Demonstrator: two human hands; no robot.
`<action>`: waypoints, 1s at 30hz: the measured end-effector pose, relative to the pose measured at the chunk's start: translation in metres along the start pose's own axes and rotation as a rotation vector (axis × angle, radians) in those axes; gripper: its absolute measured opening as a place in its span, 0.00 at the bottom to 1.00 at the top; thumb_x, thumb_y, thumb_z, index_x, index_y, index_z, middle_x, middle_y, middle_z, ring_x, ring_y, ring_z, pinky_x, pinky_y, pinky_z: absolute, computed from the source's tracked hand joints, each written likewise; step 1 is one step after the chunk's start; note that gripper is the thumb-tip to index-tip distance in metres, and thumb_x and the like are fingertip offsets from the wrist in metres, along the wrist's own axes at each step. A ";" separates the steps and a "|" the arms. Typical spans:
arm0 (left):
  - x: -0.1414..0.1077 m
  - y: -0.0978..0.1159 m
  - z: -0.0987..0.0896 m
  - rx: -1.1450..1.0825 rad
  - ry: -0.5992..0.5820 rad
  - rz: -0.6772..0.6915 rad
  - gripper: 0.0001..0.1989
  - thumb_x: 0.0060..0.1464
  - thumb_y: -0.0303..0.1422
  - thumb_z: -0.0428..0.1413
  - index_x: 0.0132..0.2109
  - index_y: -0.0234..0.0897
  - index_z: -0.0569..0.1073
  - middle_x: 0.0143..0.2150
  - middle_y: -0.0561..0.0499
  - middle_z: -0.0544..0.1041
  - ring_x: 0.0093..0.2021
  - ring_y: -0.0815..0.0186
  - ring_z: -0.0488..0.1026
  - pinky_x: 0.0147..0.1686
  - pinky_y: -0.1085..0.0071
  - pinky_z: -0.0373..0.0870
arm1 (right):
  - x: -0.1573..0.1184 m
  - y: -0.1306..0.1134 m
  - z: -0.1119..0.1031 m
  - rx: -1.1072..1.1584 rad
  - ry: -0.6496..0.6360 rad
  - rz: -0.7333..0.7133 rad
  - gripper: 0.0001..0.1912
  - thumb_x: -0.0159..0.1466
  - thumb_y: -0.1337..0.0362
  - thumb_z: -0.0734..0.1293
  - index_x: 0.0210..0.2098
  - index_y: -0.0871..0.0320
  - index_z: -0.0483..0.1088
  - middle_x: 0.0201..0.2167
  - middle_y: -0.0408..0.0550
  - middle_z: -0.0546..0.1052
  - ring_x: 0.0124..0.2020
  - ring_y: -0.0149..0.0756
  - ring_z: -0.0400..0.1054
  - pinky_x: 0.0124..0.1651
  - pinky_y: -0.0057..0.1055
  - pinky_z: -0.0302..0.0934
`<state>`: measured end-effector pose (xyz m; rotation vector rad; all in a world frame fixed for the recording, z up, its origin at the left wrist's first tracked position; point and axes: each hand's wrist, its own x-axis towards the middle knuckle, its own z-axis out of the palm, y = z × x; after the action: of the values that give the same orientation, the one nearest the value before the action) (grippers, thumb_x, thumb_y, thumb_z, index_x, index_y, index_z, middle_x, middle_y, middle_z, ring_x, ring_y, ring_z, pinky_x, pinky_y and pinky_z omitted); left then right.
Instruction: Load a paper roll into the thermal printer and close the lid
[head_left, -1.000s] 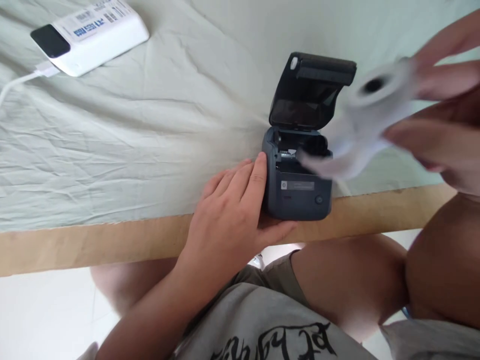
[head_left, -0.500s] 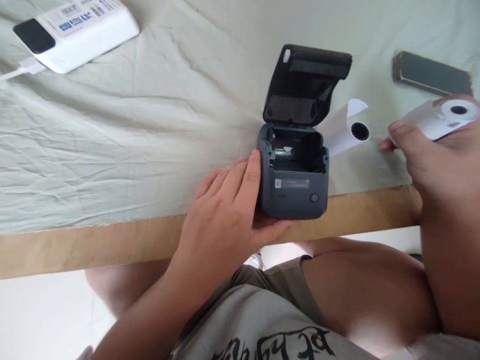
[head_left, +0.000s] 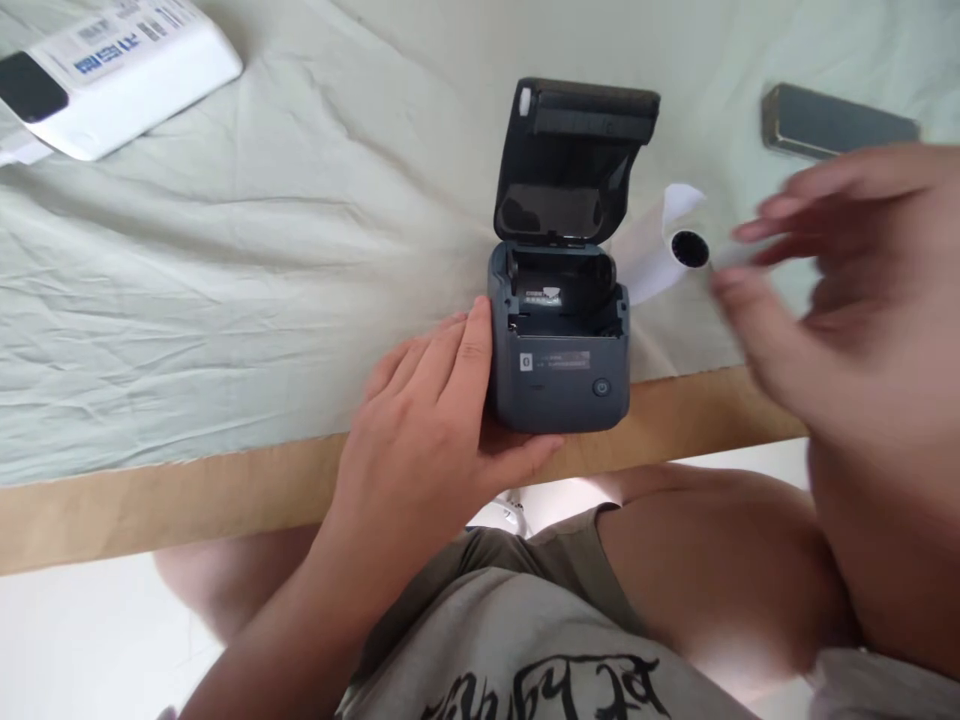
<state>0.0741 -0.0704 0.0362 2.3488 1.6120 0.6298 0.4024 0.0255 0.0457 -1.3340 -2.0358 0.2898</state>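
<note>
A small dark grey label printer (head_left: pixel 559 385) stands at the front edge of the cloth-covered table. Its lid (head_left: pixel 574 160) is swung up and back, so the hollow paper bay shows. My left hand (head_left: pixel 420 420) grips the printer's left side, thumb around its lower front. Right of the printer lies a white paper roll (head_left: pixel 652 262) with a black core and a loose flap. My right hand (head_left: pixel 862 270), smeared by motion, is closed just right of that roll. Between its fingertips a pale part of another white paper roll (head_left: pixel 741 250) shows; the hand hides the rest.
A white device with a black panel (head_left: pixel 120 75) and a cable lies at the far left. Beyond my right hand is a dark rectangular box-like object (head_left: pixel 840 122). Wrinkled pale green cloth (head_left: pixel 262 250) covers the table, with a bare wooden front edge (head_left: pixel 187 505).
My right hand has moved left with the paper roll, towards the roll lying by the printer, and turned. The printer stays in my left hand; the whole view has shifted slightly.
</note>
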 end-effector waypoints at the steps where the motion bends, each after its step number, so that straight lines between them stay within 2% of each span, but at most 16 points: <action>1: 0.000 0.000 0.000 0.000 -0.004 -0.005 0.41 0.79 0.49 0.64 0.85 0.31 0.64 0.77 0.31 0.83 0.75 0.41 0.84 0.77 0.47 0.80 | 0.001 -0.005 0.007 -0.021 -0.038 -0.042 0.32 0.72 0.48 0.80 0.70 0.46 0.72 0.68 0.60 0.77 0.61 0.52 0.80 0.60 0.53 0.77; 3: 0.000 0.000 0.000 -0.001 -0.010 -0.011 0.42 0.79 0.49 0.65 0.86 0.33 0.63 0.77 0.32 0.83 0.76 0.40 0.83 0.77 0.46 0.80 | 0.006 -0.009 0.020 -0.054 -0.142 -0.074 0.32 0.71 0.51 0.80 0.71 0.48 0.73 0.64 0.61 0.79 0.58 0.53 0.80 0.58 0.52 0.79; 5: 0.000 0.000 0.000 -0.005 -0.013 -0.004 0.41 0.80 0.48 0.65 0.86 0.31 0.62 0.77 0.30 0.83 0.75 0.41 0.83 0.77 0.46 0.80 | 0.009 -0.008 0.029 -0.039 -0.212 -0.056 0.28 0.73 0.53 0.78 0.69 0.49 0.73 0.62 0.60 0.81 0.54 0.49 0.80 0.57 0.50 0.80; 9: 0.000 -0.001 0.000 -0.010 -0.008 0.014 0.42 0.81 0.50 0.64 0.85 0.26 0.63 0.77 0.27 0.82 0.76 0.40 0.83 0.78 0.46 0.80 | 0.006 -0.010 0.036 0.046 -0.253 -0.065 0.28 0.75 0.60 0.71 0.72 0.48 0.67 0.59 0.53 0.84 0.40 0.35 0.77 0.42 0.37 0.76; 10: 0.000 -0.001 0.001 -0.012 -0.002 0.015 0.43 0.81 0.51 0.64 0.85 0.26 0.63 0.77 0.27 0.82 0.75 0.40 0.84 0.77 0.46 0.80 | 0.004 -0.011 0.037 0.059 -0.257 -0.077 0.28 0.74 0.62 0.70 0.72 0.48 0.66 0.59 0.53 0.84 0.41 0.35 0.78 0.41 0.37 0.75; 12: 0.000 -0.002 0.001 -0.016 0.003 0.011 0.42 0.81 0.51 0.64 0.84 0.26 0.63 0.77 0.27 0.82 0.75 0.40 0.84 0.77 0.46 0.80 | 0.002 -0.013 0.038 0.072 -0.245 -0.112 0.25 0.72 0.65 0.69 0.68 0.48 0.70 0.61 0.54 0.84 0.52 0.41 0.82 0.49 0.39 0.79; 14: 0.000 -0.002 0.002 -0.016 0.001 0.006 0.41 0.80 0.50 0.64 0.84 0.27 0.64 0.77 0.27 0.83 0.74 0.40 0.84 0.77 0.46 0.81 | 0.002 -0.013 0.038 0.075 -0.213 -0.143 0.20 0.73 0.63 0.70 0.63 0.48 0.74 0.63 0.56 0.84 0.63 0.47 0.82 0.57 0.44 0.80; 15: 0.000 -0.001 0.002 -0.016 -0.004 0.005 0.41 0.80 0.49 0.65 0.84 0.27 0.64 0.77 0.28 0.83 0.75 0.40 0.84 0.77 0.46 0.80 | 0.001 -0.012 0.037 0.077 -0.200 -0.149 0.18 0.74 0.62 0.71 0.62 0.48 0.75 0.63 0.56 0.84 0.65 0.48 0.81 0.60 0.46 0.80; 17: 0.000 -0.001 0.001 -0.018 -0.009 0.005 0.41 0.80 0.50 0.65 0.84 0.28 0.64 0.78 0.28 0.82 0.75 0.41 0.84 0.78 0.46 0.80 | 0.000 -0.010 0.036 0.092 -0.191 -0.143 0.19 0.76 0.60 0.72 0.65 0.46 0.74 0.62 0.55 0.84 0.62 0.46 0.83 0.59 0.45 0.80; 20: 0.000 0.000 0.001 -0.024 -0.009 0.007 0.41 0.80 0.50 0.65 0.83 0.27 0.65 0.78 0.27 0.82 0.77 0.41 0.83 0.78 0.46 0.79 | -0.003 -0.007 0.034 0.133 -0.207 -0.142 0.24 0.79 0.62 0.70 0.72 0.44 0.70 0.62 0.54 0.84 0.54 0.40 0.83 0.52 0.40 0.79; 22: -0.001 -0.001 0.002 -0.019 -0.001 0.013 0.42 0.80 0.50 0.65 0.83 0.25 0.65 0.77 0.26 0.82 0.77 0.41 0.83 0.78 0.46 0.79 | -0.004 -0.006 0.034 0.132 -0.204 -0.155 0.23 0.78 0.63 0.71 0.71 0.45 0.73 0.61 0.53 0.84 0.56 0.41 0.83 0.53 0.40 0.79; 25: -0.001 -0.001 0.002 0.003 0.009 0.025 0.43 0.80 0.50 0.66 0.82 0.21 0.65 0.76 0.24 0.83 0.74 0.40 0.84 0.77 0.46 0.81 | -0.004 -0.004 0.033 0.106 -0.176 -0.170 0.21 0.76 0.64 0.75 0.66 0.45 0.76 0.60 0.52 0.84 0.61 0.44 0.82 0.62 0.43 0.79; 28: -0.001 -0.001 0.002 0.016 0.012 0.027 0.44 0.80 0.51 0.66 0.82 0.19 0.66 0.74 0.24 0.84 0.73 0.40 0.85 0.75 0.46 0.82 | -0.004 0.000 0.033 0.128 -0.194 -0.198 0.27 0.77 0.62 0.72 0.73 0.42 0.70 0.60 0.49 0.83 0.53 0.39 0.83 0.52 0.39 0.81; 30: -0.001 -0.001 0.002 0.014 0.010 0.020 0.44 0.80 0.51 0.66 0.83 0.20 0.65 0.75 0.24 0.84 0.74 0.40 0.85 0.76 0.46 0.81 | -0.004 0.003 0.033 0.126 -0.206 -0.209 0.27 0.77 0.59 0.73 0.73 0.42 0.71 0.60 0.49 0.83 0.55 0.42 0.84 0.53 0.41 0.82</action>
<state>0.0737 -0.0706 0.0339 2.3787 1.6034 0.6369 0.3848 0.0290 0.0176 -1.0407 -2.2660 0.4690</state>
